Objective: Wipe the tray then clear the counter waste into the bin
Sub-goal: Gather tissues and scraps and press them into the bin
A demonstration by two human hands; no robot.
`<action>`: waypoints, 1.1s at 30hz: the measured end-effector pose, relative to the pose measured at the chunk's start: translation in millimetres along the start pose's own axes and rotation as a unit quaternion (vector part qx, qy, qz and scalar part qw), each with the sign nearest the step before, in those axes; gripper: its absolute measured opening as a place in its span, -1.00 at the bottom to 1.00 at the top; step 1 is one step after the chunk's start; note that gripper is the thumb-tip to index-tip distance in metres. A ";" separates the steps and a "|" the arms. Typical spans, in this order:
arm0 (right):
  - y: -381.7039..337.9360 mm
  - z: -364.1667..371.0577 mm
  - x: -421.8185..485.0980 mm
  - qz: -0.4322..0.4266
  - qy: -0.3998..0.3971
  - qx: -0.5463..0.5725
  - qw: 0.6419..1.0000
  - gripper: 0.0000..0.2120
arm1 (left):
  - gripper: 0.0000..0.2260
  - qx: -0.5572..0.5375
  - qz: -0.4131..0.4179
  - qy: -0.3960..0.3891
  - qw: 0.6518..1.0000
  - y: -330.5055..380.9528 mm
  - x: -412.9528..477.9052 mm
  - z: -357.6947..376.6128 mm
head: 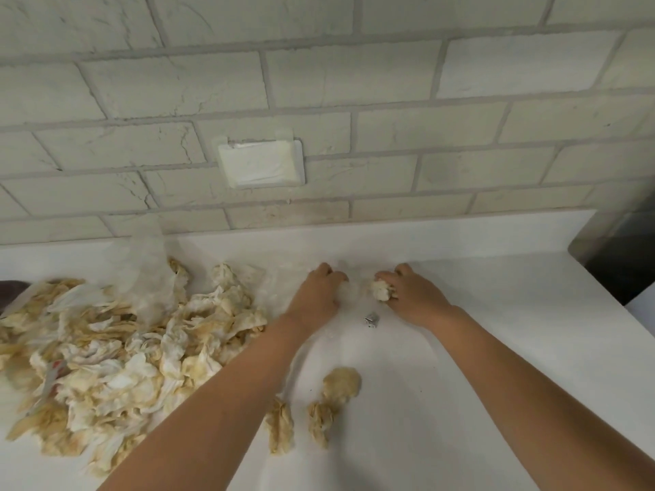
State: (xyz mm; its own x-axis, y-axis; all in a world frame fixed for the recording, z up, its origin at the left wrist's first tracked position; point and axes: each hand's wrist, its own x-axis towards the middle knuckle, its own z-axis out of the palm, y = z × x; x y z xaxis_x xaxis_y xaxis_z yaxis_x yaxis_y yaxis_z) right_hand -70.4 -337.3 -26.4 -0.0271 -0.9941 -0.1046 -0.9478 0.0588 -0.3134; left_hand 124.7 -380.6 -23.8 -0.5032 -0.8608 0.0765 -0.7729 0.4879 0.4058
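Yellow-stained paper waste is strewn over a white counter [496, 349], with two bare hands set among it.

A small crumpled yellow-stained paper wad [381, 291] is clutched in the curled fingers of the right hand [413, 294], near the pale brick wall [425, 136]. The left hand [319, 290] is laid just beside it, fingers bent over a blurred whitish patch; whether anything is grasped there cannot be told. A large heap of stained crumpled paper towels [117, 352] is spread at the counter's left, partly covered by a clear plastic sheet [149, 274]. Three loose stained scraps [340, 382] are seen between the forearms, a small silver foil piece [371, 318] between the wrists.
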 end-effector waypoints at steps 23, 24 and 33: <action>-40.8 29.8 -43.8 -0.128 0.101 0.025 0.986 -0.58 | -0.62 0.182 -0.021 0.004 0.983 -10.2 -28.8 7.1; -42.2 34.5 -45.9 -0.137 0.085 -0.006 0.987 -0.51 | -0.57 0.148 -0.003 0.005 0.989 -12.0 -30.1 5.0; -40.3 32.9 -56.8 -0.133 0.014 -0.012 0.991 -0.37 | -0.73 -0.162 -0.017 0.249 0.955 4.5 -62.7 -59.8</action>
State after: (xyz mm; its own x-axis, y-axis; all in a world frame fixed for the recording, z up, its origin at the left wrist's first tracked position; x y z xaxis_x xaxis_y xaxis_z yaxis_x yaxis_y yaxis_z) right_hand -20.2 -280.3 -38.8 0.2161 -0.9764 0.0058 -0.9301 -0.2077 -0.3029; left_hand 175.8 -333.1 27.7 -0.1705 -0.8771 0.4491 -0.5850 0.4568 0.6702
